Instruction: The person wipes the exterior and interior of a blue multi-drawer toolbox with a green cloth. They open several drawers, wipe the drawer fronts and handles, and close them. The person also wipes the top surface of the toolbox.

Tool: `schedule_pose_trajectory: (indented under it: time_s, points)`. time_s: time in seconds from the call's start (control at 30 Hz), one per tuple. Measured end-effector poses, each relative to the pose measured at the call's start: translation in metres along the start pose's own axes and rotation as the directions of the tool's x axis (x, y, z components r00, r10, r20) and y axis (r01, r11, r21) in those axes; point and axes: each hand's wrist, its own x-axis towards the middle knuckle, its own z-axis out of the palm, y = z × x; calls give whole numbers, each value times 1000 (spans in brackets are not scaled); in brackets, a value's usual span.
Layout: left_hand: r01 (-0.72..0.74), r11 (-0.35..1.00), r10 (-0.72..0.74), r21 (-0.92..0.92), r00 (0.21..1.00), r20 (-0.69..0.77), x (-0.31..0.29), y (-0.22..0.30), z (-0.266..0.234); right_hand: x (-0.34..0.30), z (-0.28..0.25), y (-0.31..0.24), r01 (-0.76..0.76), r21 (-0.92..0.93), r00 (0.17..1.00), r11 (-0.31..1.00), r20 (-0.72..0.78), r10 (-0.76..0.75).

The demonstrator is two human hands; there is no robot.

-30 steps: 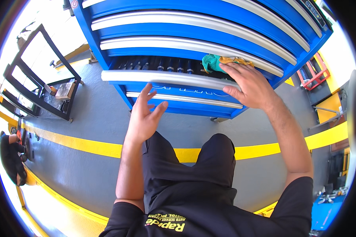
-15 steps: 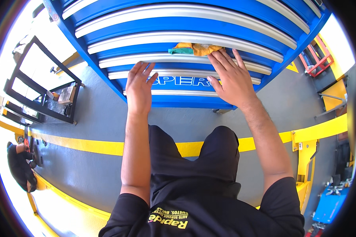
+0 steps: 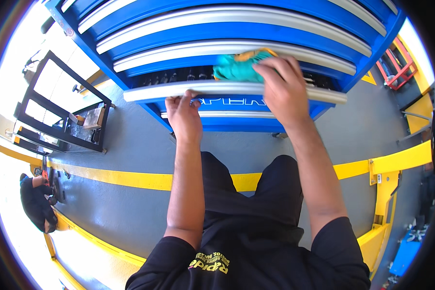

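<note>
A blue tool cabinet with silver drawer handles stands in front of me. One drawer is pulled part way out, and dark tools show inside, too small to name. My left hand is closed on the drawer's silver front edge, fingertips over the lip. Above the right part of that drawer, my right hand pinches a bunched green and orange cloth. The cloth is smeared by motion and covers some of the drawer's contents.
A black metal cart stands at left. Beyond it a person in dark clothes bends near the floor. Yellow rails run along the right, with a red frame farther back and something blue low down.
The drawer has come out toward me, with my left hand now on its edge. My right hand has gripped the cloth, which now shows more green.
</note>
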Motion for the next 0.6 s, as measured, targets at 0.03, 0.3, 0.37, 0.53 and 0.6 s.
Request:
schedule_pose_trajectory:
  time_s: [0.03,0.3,0.37,0.53,0.6]
  points:
    - [-48,998,48,28,999,-8,-5,2,-1,0,-17,-2,34,-23,998,999,-48,-35]
    - [-28,984,30,176,1000,-8,12,1,9,-109,-117,58,-550,513,489,659,-442,752]
    - [104,923,-98,371,995,-35,32,5,8,-105,-86,58,-514,57,796,856,-342,500]
    - [-20,787,34,616,999,-12,10,24,18,-50,47,2,-418,-432,900,799,-77,429]
    - [-245,698,297,673,954,39,3,7,5,-28,83,-39,-312,-265,939,912,58,338]
